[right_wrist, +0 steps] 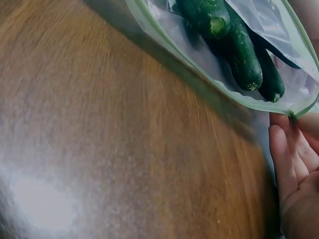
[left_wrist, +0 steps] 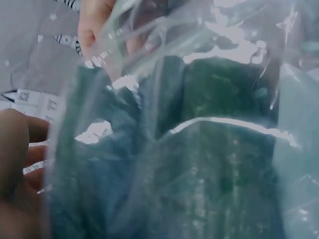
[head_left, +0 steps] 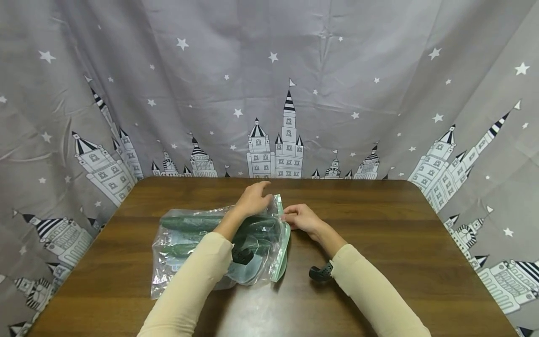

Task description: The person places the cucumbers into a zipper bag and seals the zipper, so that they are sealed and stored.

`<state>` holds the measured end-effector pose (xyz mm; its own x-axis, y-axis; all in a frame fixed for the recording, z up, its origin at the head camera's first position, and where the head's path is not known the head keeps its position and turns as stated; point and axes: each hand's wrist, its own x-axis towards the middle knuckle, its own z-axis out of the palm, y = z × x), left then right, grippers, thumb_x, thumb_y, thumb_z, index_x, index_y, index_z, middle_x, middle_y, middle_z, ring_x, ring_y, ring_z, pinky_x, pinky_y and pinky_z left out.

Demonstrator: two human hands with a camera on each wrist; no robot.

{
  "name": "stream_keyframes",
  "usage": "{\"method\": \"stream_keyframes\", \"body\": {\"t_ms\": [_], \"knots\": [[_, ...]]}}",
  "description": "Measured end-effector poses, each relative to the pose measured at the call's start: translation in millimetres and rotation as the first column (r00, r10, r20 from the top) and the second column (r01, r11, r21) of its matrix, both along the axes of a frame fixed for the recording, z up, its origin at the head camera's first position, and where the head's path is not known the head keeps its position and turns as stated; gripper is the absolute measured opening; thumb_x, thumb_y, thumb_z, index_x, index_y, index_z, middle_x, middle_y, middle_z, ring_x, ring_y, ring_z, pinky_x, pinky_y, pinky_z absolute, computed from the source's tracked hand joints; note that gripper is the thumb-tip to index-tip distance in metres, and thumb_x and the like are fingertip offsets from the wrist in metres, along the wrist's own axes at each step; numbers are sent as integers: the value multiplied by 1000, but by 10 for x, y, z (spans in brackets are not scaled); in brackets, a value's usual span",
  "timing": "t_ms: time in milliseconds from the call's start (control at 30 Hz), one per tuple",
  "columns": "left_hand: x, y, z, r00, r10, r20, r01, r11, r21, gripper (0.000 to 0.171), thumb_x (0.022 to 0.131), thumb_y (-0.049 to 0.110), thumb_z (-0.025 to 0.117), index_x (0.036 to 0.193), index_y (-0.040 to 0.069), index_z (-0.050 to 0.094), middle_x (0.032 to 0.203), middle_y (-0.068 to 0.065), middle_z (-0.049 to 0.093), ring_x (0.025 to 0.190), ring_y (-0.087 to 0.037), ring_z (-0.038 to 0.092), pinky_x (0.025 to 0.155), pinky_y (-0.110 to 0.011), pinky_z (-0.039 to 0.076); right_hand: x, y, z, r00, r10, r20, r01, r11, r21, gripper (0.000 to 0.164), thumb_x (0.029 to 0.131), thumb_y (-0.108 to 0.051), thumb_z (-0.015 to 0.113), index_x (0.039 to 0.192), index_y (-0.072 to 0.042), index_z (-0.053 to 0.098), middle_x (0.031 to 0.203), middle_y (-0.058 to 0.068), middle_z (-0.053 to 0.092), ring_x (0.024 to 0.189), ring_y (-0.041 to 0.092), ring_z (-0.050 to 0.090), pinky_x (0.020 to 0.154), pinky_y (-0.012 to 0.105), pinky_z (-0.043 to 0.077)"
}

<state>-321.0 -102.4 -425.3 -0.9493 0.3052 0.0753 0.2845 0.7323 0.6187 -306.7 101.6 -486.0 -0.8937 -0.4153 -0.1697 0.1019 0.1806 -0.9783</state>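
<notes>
A clear zip bag [head_left: 157, 276] with a pale green zip edge lies on its side, its mouth facing right. Inside are dark green cucumbers [right_wrist: 244, 64], their ends showing through the gaping mouth in the right wrist view. My right hand [head_left: 304, 218] pinches the zip edge near its far corner. Over the far side of the bag is my left hand [head_left: 254, 200], thumb and forefinger apart. In the left wrist view, the fingers [left_wrist: 36, 155] of that hand stand beside the plastic; whether they touch it is unclear. Glare blurs the bag's contents there.
The bag lies on a brown wooden table [head_left: 379, 224]. A grey curtain [head_left: 337, 93] printed with castles and stars hangs behind its far edge and along both sides. Dark wrist-worn devices [head_left: 321, 273] sit at both cuffs.
</notes>
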Motion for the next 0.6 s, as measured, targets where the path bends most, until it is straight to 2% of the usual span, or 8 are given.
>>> {"method": "stream_keyframes", "body": {"t_ms": [100, 200, 333, 467, 600], "knots": [[-4, -14, -65, 999, 4, 52, -2, 1000, -22, 45, 103, 16, 56, 143, -5, 55, 136, -23, 63, 127, -37, 58, 106, -48, 48, 5, -16, -1, 1000, 0, -1, 0, 1000, -14, 21, 101, -1, 63, 117, 12, 67, 101, 10, 75, 89, 14, 69, 80, 34, 61], [11, -7, -102, 998, 1, 64, 1, 1000, -26, 34, 103, 14, 58, 132, -4, 64, 121, -18, 70, 114, -33, 64, 99, -45, 52, 14, -11, 4, 1000, -6, -6, 6, 1000, -20, 20, 100, 0, 64, 116, 12, 67, 102, 11, 75, 89, 15, 70, 81, 35, 61], [40, -18, -115, 998, -1, 68, -3, 998, 56, 21, 103, 14, 62, 117, 1, 71, 106, -10, 71, 98, -27, 65, 87, -41, 54, 21, -8, 8, 1000, 8, -7, -8, 1000, -14, 20, 100, -1, 65, 115, 11, 68, 100, 10, 76, 89, 15, 70, 82, 35, 61], [48, -42, -126, 997, -25, 70, 14, 987, 160, 13, 104, 14, 64, 106, 4, 72, 93, -6, 67, 83, -22, 60, 74, -37, 51, 20, 0, 5, 999, 32, -13, -32, 999, 4, 18, 99, -2, 65, 113, 10, 69, 99, 9, 76, 90, 14, 70, 83, 34, 61], [42, -62, -145, 997, -66, 42, 57, 980, 191, 10, 104, 13, 63, 100, 6, 70, 88, -4, 63, 79, -19, 55, 69, -34, 47, 17, 6, 5, 999, 46, -26, -45, 999, 22, 17, 99, -1, 65, 112, 9, 69, 98, 8, 75, 90, 15, 69, 83, 35, 61]]}}
